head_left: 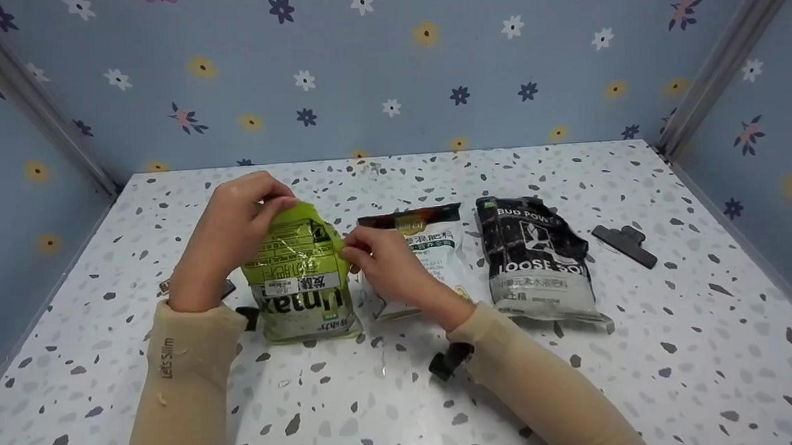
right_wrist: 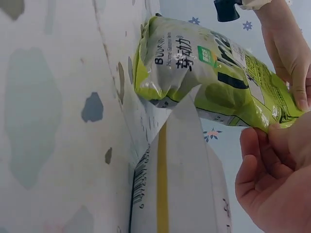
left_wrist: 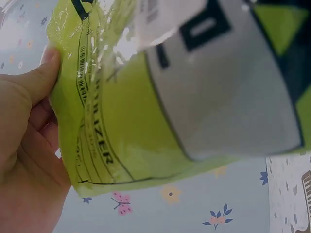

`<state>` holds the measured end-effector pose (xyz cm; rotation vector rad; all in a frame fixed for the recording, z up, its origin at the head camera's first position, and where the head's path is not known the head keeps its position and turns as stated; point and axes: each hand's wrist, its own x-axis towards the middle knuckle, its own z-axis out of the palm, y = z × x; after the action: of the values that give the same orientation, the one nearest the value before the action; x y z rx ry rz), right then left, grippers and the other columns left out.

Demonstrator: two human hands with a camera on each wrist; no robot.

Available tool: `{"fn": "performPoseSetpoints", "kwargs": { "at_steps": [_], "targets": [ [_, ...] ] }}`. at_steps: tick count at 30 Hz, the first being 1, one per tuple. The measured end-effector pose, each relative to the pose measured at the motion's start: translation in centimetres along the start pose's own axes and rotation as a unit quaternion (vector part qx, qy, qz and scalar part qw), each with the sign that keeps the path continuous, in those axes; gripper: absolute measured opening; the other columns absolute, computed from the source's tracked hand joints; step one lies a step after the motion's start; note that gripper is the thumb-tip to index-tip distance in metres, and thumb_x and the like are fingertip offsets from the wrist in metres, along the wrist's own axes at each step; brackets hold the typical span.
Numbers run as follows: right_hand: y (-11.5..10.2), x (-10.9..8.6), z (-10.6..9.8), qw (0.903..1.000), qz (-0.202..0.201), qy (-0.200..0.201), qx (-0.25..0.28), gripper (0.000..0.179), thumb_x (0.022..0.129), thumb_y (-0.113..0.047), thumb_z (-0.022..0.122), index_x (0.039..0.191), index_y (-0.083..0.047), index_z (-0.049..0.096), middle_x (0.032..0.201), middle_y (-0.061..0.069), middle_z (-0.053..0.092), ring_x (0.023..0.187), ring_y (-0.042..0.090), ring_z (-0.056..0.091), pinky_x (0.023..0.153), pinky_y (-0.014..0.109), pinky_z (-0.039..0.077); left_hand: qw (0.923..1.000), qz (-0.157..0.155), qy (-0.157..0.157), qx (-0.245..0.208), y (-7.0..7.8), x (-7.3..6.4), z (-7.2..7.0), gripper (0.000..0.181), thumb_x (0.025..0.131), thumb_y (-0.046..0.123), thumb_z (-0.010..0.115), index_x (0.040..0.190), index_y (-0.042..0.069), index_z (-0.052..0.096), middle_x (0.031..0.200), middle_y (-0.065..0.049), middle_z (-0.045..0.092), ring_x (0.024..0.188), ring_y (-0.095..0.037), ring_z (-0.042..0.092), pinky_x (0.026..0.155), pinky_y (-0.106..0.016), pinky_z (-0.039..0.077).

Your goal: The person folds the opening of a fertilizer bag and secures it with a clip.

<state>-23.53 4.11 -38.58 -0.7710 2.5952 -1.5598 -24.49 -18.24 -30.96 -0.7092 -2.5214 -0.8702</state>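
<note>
A green plastic fertilizer bag (head_left: pixel 298 273) stands upright on the speckled table, its lower part filled and its top creased. At its upper left corner my left hand (head_left: pixel 241 206) pinches the top edge between thumb and fingers. My right hand (head_left: pixel 391 259) pinches the bag's upper right edge. In the left wrist view the thumb lies along the green film (left_wrist: pixel 121 131). The right wrist view shows both hands at the top end of the bag (right_wrist: pixel 209 73), with the fingertips of my right hand (right_wrist: pixel 277 170) on its edge.
Behind my right hand lies a white bag (head_left: pixel 430 248) with a dark top band. Right of it is a black-and-grey bag (head_left: pixel 538 256), then a black clip (head_left: pixel 624 242). A dark object (head_left: pixel 228 288) is partly hidden by my left wrist. Flowered walls (head_left: pixel 389 69) enclose the table (head_left: pixel 390 396).
</note>
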Motion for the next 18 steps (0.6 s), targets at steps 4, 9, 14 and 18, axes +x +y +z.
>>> {"fn": "performPoseSetpoints", "kwargs": {
  "at_steps": [4,9,14,18],
  "targets": [
    [-0.41,0.05,-0.02,0.9999,-0.01,0.008,0.004,0.009,0.1,-0.012,0.059,0.096,-0.007,0.066,0.084,-0.001,0.065,0.082,0.025,0.066,0.07,0.024,0.054,0.9993,0.012,0.027,0.023,0.38,-0.05,-0.37,0.015,0.098,0.017,0.065,0.093,0.004,0.069,0.089,-0.007,0.064,0.08,-0.02,0.055,0.074,-0.038,0.044],
    [-0.61,0.05,0.09,0.9987,-0.047,0.022,-0.004,0.01,0.101,-0.011,0.059,0.095,-0.005,0.064,0.085,0.004,0.064,0.081,0.025,0.064,0.07,0.025,0.052,0.9957,0.049,0.055,0.056,0.69,-0.04,-0.7,0.016,0.096,0.019,0.066,0.091,0.004,0.07,0.086,-0.006,0.065,0.079,-0.02,0.053,0.077,-0.039,0.043],
    [-0.22,-0.05,0.11,0.9985,-0.04,0.029,-0.023,0.006,0.097,-0.016,0.067,0.097,-0.01,0.067,0.089,-0.003,0.066,0.08,0.01,0.06,0.071,0.025,0.052,0.9959,0.064,0.049,0.042,0.6,-0.17,-0.71,0.014,0.096,0.017,0.066,0.091,0.005,0.071,0.086,-0.005,0.065,0.08,-0.018,0.052,0.076,-0.037,0.042],
    [-0.27,-0.07,-0.04,0.9975,-0.046,0.037,-0.039,0.006,0.095,-0.015,0.07,0.096,-0.009,0.069,0.089,-0.005,0.066,0.08,0.009,0.06,0.071,0.024,0.052,0.9966,0.064,0.043,0.028,0.71,-0.23,-0.92,0.013,0.096,0.017,0.067,0.091,0.006,0.071,0.087,-0.003,0.065,0.08,-0.017,0.053,0.075,-0.036,0.042]
  ]
}}
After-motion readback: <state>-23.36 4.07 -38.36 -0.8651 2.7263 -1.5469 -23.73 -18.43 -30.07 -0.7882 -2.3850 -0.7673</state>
